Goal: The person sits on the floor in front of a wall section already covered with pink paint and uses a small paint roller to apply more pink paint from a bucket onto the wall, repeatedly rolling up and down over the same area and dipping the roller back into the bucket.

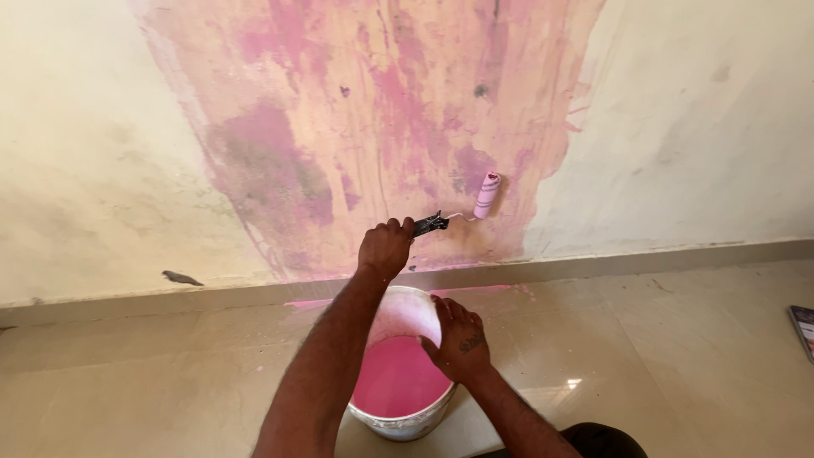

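My left hand [386,246] is raised in front of the wall and grips the dark handle [431,224] of a small paint roller. The roller's pink-stained sleeve [487,193] stands upright against the wall, to the right of my hand. My right hand [458,339] rests on the right rim of a white bucket [398,424], fingers curled over the edge. The bucket stands on the floor close to the wall and holds pink paint [398,377]. My left forearm crosses over the bucket's left side.
A large patch of streaky pink paint [373,119] covers the cream wall above the bucket. A grey skirting strip [636,261] runs along the wall's foot over glossy beige floor tiles [678,356]. A dark flat object [803,326] lies at the right edge.
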`<state>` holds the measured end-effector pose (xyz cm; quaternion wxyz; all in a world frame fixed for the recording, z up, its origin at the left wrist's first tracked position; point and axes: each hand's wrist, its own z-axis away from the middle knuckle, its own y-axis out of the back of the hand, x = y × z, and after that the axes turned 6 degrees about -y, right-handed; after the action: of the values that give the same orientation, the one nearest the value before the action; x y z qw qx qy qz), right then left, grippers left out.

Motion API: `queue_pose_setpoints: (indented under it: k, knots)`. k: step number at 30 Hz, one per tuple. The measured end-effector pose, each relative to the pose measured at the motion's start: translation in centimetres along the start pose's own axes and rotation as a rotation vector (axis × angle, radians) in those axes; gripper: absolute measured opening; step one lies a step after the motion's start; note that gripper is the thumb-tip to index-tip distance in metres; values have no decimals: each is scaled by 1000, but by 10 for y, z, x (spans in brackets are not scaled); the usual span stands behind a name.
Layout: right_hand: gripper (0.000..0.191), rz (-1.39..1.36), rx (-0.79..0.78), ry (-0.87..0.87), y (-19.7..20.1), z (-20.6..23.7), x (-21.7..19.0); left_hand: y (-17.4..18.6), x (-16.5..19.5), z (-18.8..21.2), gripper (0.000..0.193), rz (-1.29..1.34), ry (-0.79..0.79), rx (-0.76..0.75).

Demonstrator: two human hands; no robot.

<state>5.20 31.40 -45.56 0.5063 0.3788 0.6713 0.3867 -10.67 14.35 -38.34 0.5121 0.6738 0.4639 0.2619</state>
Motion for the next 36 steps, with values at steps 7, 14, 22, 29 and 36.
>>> queue_pose_setpoints:
  k: [7,14,22,29,36]
  knots:
    - [81,-39,0,26,4,1,-1,-15,-4,-4,28,-29,-32,-58]
    - [83,-19,-21,14,3,-1,0,-33,-56,56,35,-38,53,-158]
    - [84,0,-39,5,3,-2,-1,-46,-124,145,32,-105,202,-249]
    - [83,11,-33,14,1,-3,1,-49,-153,206,31,-126,358,-309]
    - [83,30,-33,16,1,-2,-1,-55,-156,234,32,-102,438,-298]
